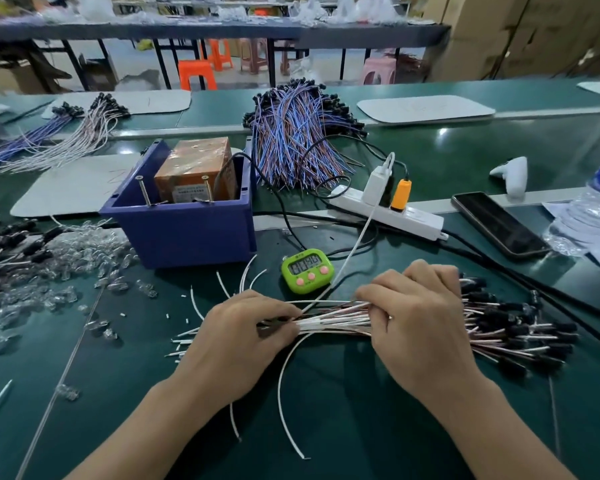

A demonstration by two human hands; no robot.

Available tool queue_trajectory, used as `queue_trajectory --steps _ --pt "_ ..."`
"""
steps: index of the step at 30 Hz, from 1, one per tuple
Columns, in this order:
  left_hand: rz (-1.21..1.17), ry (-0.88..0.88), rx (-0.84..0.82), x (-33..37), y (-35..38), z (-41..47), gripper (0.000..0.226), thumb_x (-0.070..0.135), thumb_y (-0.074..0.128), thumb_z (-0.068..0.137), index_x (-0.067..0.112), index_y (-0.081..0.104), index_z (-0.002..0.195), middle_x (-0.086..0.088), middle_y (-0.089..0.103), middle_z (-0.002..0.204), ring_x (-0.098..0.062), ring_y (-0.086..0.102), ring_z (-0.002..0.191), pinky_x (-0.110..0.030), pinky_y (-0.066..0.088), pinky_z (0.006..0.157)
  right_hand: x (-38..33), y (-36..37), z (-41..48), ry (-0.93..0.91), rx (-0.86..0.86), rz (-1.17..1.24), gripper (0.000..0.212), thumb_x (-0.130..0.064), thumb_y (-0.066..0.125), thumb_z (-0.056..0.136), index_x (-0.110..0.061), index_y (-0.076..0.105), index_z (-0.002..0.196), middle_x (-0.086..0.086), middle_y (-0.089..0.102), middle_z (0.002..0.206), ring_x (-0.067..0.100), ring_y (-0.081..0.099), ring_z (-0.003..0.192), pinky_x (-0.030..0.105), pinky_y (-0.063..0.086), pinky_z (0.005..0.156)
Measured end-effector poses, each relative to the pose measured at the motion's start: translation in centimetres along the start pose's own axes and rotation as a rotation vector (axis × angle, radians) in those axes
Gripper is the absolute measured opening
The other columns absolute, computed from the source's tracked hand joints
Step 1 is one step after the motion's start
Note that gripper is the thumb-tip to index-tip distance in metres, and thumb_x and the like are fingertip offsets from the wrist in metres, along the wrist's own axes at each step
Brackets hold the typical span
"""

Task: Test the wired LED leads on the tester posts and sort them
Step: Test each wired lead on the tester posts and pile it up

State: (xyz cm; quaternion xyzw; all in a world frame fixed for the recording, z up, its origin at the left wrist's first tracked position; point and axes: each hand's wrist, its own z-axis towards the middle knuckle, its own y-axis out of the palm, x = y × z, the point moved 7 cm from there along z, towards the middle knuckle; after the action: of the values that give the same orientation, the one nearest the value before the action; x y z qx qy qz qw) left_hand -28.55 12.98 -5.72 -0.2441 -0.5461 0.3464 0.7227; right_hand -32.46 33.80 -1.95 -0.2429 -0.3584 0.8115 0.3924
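A bundle of white-and-brown wired LED leads [336, 320] lies across the green table in front of me, its black LED holders [513, 327] fanned out to the right. My left hand [236, 337] grips the bundle near the bare wire ends. My right hand [420, 313] grips it further right, fingers curled over the wires. Behind them stands the tester, a blue bin [184, 230] holding an orange box [198, 171], with two metal screw posts [143, 190] sticking up at its front rim.
A green timer [307, 270] and a white power strip [388, 211] sit behind my hands. A blue-brown lead pile [298, 140] lies beyond, sorted leads [56, 140] at far left, clear LED caps [66, 265] left, phone [499, 223] and bottle [589, 209] right.
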Motion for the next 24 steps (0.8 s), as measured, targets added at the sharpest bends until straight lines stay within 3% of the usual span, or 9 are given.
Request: queue_trajectory --steps 2,5,9,13,16,19,21,24 --pt "0.014 -0.002 -0.003 -0.1 0.1 0.0 0.016 0.035 0.081 0.085 0.040 0.080 0.100 0.028 0.068 0.086 0.008 0.060 0.096 -0.006 0.041 0.086 0.1 0.4 -0.1 0.001 -0.013 -0.020 0.020 -0.007 0.066 0.076 -0.024 0.077 0.075 -0.013 0.069 0.074 0.021 0.050 0.073 0.031 0.025 0.082" --pt "0.019 -0.015 0.009 -0.3 0.2 0.0 0.015 0.036 0.081 0.085 0.041 0.080 0.098 0.027 0.068 0.085 0.006 0.061 0.095 -0.008 0.044 0.083 0.7 2.4 -0.2 0.075 -0.179 0.074 0.030 -0.006 0.058 0.074 -0.026 0.079 0.081 -0.014 0.071 0.079 0.019 0.051 0.077 0.034 0.032 0.085" --pt "0.028 -0.007 0.015 -0.3 0.1 0.0 0.011 0.035 0.082 0.084 0.039 0.081 0.095 0.033 0.071 0.092 0.008 0.062 0.097 -0.016 0.050 0.085 2.4 4.2 -0.8 0.264 -0.349 0.319 0.046 0.002 0.057 0.076 -0.029 0.076 0.105 -0.024 0.067 0.100 0.007 0.050 0.102 0.028 0.040 0.099" --pt "0.012 -0.022 -0.001 -0.5 0.2 0.1 0.013 0.032 0.083 0.083 0.039 0.082 0.095 0.041 0.066 0.101 0.007 0.063 0.099 -0.019 0.051 0.088 1.3 4.0 -1.1 0.263 -0.390 0.430 0.058 -0.014 0.059 0.074 -0.035 0.066 0.128 -0.030 0.054 0.121 -0.007 0.041 0.124 0.006 0.022 0.108" --pt "0.002 -0.032 0.001 -0.6 0.3 0.2 0.014 0.032 0.083 0.083 0.040 0.082 0.094 0.038 0.069 0.096 0.008 0.063 0.099 -0.017 0.050 0.089 -0.3 4.0 -1.1 0.186 -0.374 0.352 0.053 -0.025 0.054 0.078 -0.034 0.067 0.128 -0.022 0.062 0.127 -0.005 0.040 0.122 0.012 0.020 0.108" --pt "0.023 -0.034 0.034 -0.7 0.1 0.2 0.014 0.032 0.084 0.082 0.039 0.082 0.094 0.034 0.071 0.091 0.008 0.061 0.100 -0.019 0.048 0.091 -0.8 3.4 -0.8 0.157 -0.285 0.255 0.044 -0.028 0.060 0.078 -0.027 0.072 0.120 -0.012 0.070 0.112 0.003 0.045 0.111 0.023 0.022 0.108" --pt "0.080 0.002 0.077 -0.3 -0.2 0.1 0.025 0.037 0.086 0.079 0.036 0.080 0.104 0.032 0.069 0.100 0.008 0.057 0.106 -0.020 0.045 0.099 -0.9 3.6 -0.9 0.141 -0.308 0.263 0.050 -0.033 0.062 0.077 -0.026 0.067 0.126 -0.011 0.065 0.120 0.005 0.045 0.120 0.027 0.024 0.115" --pt "0.132 0.017 0.000 0.2 0.1 0.1 0.067 0.061 0.073 0.072 0.040 0.063 0.134 0.033 0.051 0.128 0.014 0.039 0.122 -0.007 0.023 0.107 -0.8 4.7 -1.4 0.153 -0.443 0.349 0.061 -0.039 0.061 0.082 -0.029 0.053 0.142 -0.012 0.044 0.146 0.007 0.031 0.141 0.023 0.021 0.120"
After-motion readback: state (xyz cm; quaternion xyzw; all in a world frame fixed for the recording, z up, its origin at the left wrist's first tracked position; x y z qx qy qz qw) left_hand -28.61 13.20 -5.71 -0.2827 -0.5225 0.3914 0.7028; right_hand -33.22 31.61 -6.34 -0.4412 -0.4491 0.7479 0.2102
